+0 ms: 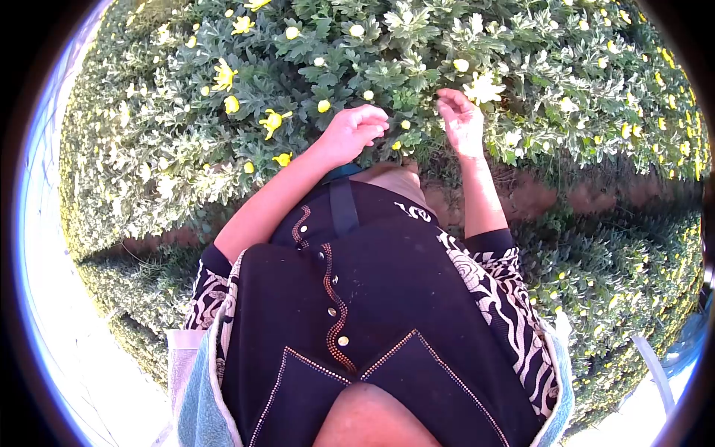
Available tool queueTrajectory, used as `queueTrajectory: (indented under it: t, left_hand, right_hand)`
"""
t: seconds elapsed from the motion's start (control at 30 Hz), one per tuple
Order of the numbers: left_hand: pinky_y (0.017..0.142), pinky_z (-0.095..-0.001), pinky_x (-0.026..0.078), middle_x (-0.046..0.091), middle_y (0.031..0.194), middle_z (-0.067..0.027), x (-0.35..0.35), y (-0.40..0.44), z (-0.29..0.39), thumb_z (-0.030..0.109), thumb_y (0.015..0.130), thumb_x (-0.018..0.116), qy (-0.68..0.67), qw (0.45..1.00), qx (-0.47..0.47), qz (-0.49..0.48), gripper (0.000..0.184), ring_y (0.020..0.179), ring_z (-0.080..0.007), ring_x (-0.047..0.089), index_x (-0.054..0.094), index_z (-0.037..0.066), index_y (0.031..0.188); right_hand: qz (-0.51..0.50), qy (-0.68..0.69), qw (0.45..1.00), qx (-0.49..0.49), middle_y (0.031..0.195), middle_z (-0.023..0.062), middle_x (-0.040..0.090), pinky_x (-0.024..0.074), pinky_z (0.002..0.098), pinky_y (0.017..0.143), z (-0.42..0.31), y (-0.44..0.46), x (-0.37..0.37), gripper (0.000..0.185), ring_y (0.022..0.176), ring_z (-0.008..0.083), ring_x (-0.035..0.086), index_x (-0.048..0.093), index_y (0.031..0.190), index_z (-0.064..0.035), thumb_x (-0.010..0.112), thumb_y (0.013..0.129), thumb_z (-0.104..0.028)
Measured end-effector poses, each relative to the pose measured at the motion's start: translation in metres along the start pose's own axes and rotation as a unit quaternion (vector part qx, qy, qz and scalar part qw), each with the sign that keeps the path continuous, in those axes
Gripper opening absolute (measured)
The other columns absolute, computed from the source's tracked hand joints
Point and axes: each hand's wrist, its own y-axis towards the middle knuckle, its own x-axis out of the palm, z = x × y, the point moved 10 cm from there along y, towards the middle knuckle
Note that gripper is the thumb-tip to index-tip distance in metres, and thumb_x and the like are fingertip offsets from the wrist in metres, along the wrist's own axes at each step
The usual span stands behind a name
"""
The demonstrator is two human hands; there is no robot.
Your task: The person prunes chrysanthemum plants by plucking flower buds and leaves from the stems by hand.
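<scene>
Black shirt (387, 276) nearest; beyond, left hand (354, 134) curls over leaves (283, 145), its pinch unclear. Right hand (463, 125), thumb and finger slightly apart, has a yellow flower (484, 89) just beside it.

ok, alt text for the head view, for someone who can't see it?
A person's bare left hand, fingers curled, and bare right hand, beside an open pale-yellow flower, reach over leafy green plants dotted with yellow blooms. Below: the wearer's black, bead-trimmed top.
</scene>
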Motion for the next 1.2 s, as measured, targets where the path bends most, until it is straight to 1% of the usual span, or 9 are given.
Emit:
queueTrajectory:
  t: [0.07,0.13,0.4,0.53,0.63,0.87,0.93,1.07,1.2]
  left_hand:
    - [0.079,-0.0314,0.054,0.068,0.103,-0.0103,0.002,0.011,-0.002,0.01,0.09,0.06,0.048,0.998,0.019,0.029,0.021,0.093,-0.0169,0.066,0.063,0.0,0.109]
    - [0.08,-0.0324,0.054,0.069,0.102,-0.0123,0.002,0.02,-0.003,0.01,0.09,0.061,0.095,0.993,0.036,0.057,0.022,0.092,-0.019,0.066,0.063,-0.001,0.109]
    - [0.084,-0.0341,0.054,0.07,0.1,-0.0153,0.008,0.03,-0.006,0.007,0.087,0.062,0.162,0.984,0.036,0.067,0.023,0.091,-0.0222,0.068,0.062,-0.002,0.108]
    - [0.085,-0.0334,0.053,0.069,0.1,-0.014,0.004,0.029,0.001,0.007,0.087,0.062,0.154,0.984,0.037,0.083,0.022,0.094,-0.0218,0.067,0.063,0.0,0.108]
    - [0.084,-0.0329,0.053,0.068,0.103,-0.0132,0.009,0.026,0.002,0.007,0.088,0.061,0.166,0.983,0.032,0.072,0.023,0.092,-0.0224,0.067,0.063,0.0,0.11]
    - [0.094,-0.0348,0.045,0.067,0.108,-0.0097,0.052,0.019,0.074,0.018,0.093,0.058,0.214,0.945,0.248,0.005,0.023,0.104,-0.0189,0.061,0.063,0.001,0.107]
    - [0.094,-0.0348,0.045,0.067,0.105,-0.0087,0.065,0.036,0.043,0.02,0.095,0.055,0.09,0.987,0.087,-0.096,0.024,0.104,-0.0181,0.06,0.063,0.0,0.107]
    - [0.079,-0.0326,0.052,0.069,0.097,-0.007,0.075,0.058,-0.016,0.014,0.095,0.052,0.064,0.988,-0.012,-0.138,0.024,0.087,-0.0157,0.065,0.059,-0.001,0.113]
    - [0.069,-0.0332,0.053,0.07,0.095,-0.0123,0.068,0.064,-0.017,0.011,0.082,0.064,0.271,0.956,-0.075,-0.084,0.038,0.072,-0.0192,0.067,0.058,0.002,0.118]
  right_hand:
    - [0.016,-0.094,0.987,-0.131,0.096,-0.001,0.069,0.0469,0.0225,0.081,-0.028,0.0,-0.003,0.025,0.082,0.0065,0.058,0.069,0.109,-0.0065,0.063,0.085,-0.002]
    - [-0.026,-0.011,1.0,0.006,0.108,0.0021,0.068,0.0461,0.0256,0.086,-0.002,0.006,-0.002,0.026,0.093,0.0101,0.06,0.068,0.111,-0.0065,0.06,0.087,-0.002]
    - [-0.176,0.057,0.981,0.06,0.115,0.0069,0.065,0.0457,0.0295,0.091,0.028,0.009,-0.024,0.034,0.108,0.0148,0.06,0.058,0.125,-0.004,0.042,0.096,-0.011]
    - [-0.196,-0.037,0.978,0.065,0.112,0.0045,0.066,0.0464,0.0324,0.093,0.026,-0.004,-0.035,0.039,0.105,0.0165,0.06,0.061,0.121,-0.0058,0.048,0.084,-0.001]
    - [-0.211,-0.31,0.924,0.076,0.113,0.0029,0.067,0.05,0.0314,0.085,0.027,-0.026,-0.044,0.055,0.096,0.0155,0.062,0.063,0.122,-0.0168,0.054,0.072,0.004]
    - [-0.2,-0.096,0.974,0.051,0.121,-0.0008,0.065,0.0493,0.0321,0.083,0.047,-0.047,-0.018,0.054,0.104,0.0114,0.059,0.064,0.123,-0.018,0.06,0.074,0.004]
    - [-0.2,-0.093,0.975,0.025,0.118,-0.0001,0.066,0.0496,0.0295,0.085,0.05,-0.041,-0.011,0.044,0.106,0.0116,0.059,0.065,0.119,-0.0134,0.065,0.078,0.001]
    - [-0.132,0.037,0.989,0.057,0.107,0.0034,0.066,0.0514,0.0281,0.086,0.08,-0.023,-0.007,0.035,0.098,0.0143,0.061,0.064,0.112,-0.0026,0.072,0.078,-0.002]
    - [-0.14,0.171,0.952,0.213,0.105,0.0065,0.067,0.053,0.03,0.083,0.083,-0.022,0.0,0.04,0.083,0.0173,0.065,0.061,0.115,0.0001,0.076,0.08,-0.013]
